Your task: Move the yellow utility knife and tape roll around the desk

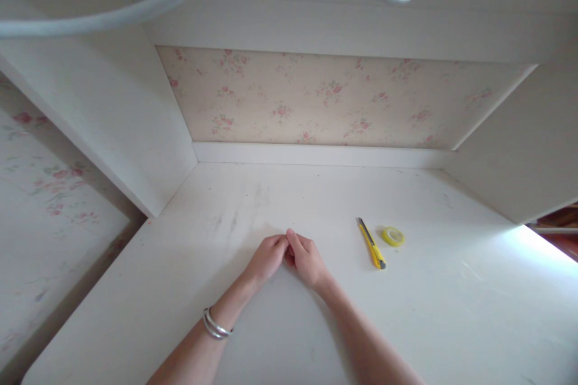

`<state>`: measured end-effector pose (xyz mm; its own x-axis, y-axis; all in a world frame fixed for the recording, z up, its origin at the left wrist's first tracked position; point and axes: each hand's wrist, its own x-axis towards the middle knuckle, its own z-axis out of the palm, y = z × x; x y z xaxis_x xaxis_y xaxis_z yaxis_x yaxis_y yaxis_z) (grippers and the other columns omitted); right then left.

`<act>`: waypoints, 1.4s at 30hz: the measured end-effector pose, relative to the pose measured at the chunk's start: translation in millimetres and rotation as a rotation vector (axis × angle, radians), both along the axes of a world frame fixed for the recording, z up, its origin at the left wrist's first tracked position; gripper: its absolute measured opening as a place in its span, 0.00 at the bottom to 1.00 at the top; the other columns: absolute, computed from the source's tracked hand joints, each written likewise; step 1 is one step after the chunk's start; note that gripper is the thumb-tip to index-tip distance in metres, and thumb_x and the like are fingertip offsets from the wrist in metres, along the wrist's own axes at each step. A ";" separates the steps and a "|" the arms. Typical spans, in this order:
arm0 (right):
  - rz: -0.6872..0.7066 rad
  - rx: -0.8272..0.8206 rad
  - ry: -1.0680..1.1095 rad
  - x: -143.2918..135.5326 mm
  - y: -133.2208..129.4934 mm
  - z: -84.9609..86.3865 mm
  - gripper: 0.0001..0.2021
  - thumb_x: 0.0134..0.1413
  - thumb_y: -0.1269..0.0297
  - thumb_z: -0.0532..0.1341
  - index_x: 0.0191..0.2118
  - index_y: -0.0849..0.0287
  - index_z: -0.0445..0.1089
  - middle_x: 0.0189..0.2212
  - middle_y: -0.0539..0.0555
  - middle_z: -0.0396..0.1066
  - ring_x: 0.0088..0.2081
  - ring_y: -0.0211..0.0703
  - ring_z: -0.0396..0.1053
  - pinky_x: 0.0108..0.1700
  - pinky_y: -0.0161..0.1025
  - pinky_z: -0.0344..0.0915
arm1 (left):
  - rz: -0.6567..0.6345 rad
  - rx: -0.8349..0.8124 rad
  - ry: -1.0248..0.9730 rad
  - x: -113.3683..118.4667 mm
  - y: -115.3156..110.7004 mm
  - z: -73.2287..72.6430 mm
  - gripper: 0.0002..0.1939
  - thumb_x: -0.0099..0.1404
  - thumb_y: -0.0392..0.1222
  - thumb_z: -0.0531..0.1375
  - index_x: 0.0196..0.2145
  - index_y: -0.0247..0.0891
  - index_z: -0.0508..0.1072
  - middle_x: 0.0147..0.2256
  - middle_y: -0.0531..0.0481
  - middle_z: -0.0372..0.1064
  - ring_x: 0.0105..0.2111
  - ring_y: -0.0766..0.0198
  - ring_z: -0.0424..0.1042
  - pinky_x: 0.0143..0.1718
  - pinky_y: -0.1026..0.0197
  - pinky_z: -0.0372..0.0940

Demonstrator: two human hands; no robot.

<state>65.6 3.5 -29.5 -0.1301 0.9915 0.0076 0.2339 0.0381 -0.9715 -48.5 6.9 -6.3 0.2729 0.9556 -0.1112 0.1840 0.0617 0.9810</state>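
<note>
My left hand (268, 255) and my right hand (307, 258) rest together on the white desk (244, 210), fingers curled in and touching each other at the knuckles. The right thumb lies on top at the meeting point. Both hands are closed, and nothing shows between them. A silver bangle (215, 326) circles the left wrist. To the right of my right hand lies a yellow utility knife (372, 244) with a dark blade end pointing away from me. Beside it, a little farther right, is a roll of yellow tape (392, 236) lying flat.
White side panels (130, 96) rise at the left and right of the desk, with a low ledge (316, 154) along the back. Floral wallpaper (293, 96) covers the wall behind. Pale blurred cables or rods (135, 12) cross the top of the view.
</note>
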 end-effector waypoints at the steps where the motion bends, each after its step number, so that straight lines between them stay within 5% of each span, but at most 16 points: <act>1: 0.000 0.000 -0.001 0.0 0.0 0.1 0.25 0.59 0.46 0.43 0.19 0.58 0.56 0.15 0.46 0.56 0.20 0.35 0.55 0.25 0.34 0.51 | -0.002 0.001 0.001 -0.1 -0.1 0.3 0.18 0.61 0.47 0.47 0.20 0.36 0.65 0.20 0.53 0.65 0.23 0.67 0.64 0.26 0.65 0.56; 42: -0.001 0.017 -0.028 -0.3 0.1 0.4 0.26 0.57 0.43 0.42 0.20 0.57 0.56 0.16 0.46 0.55 0.21 0.36 0.55 0.25 0.34 0.51 | 0.000 0.015 0.026 -0.1 1.4 -2.4 0.18 0.61 0.46 0.46 0.19 0.36 0.66 0.20 0.52 0.66 0.22 0.67 0.63 0.25 0.65 0.56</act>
<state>65.3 3.5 -29.1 -0.1297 0.9913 0.0209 0.2613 0.0545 -0.9637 -48.6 8.3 -8.6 0.2706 0.9571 -0.1042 0.2091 0.0472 0.9767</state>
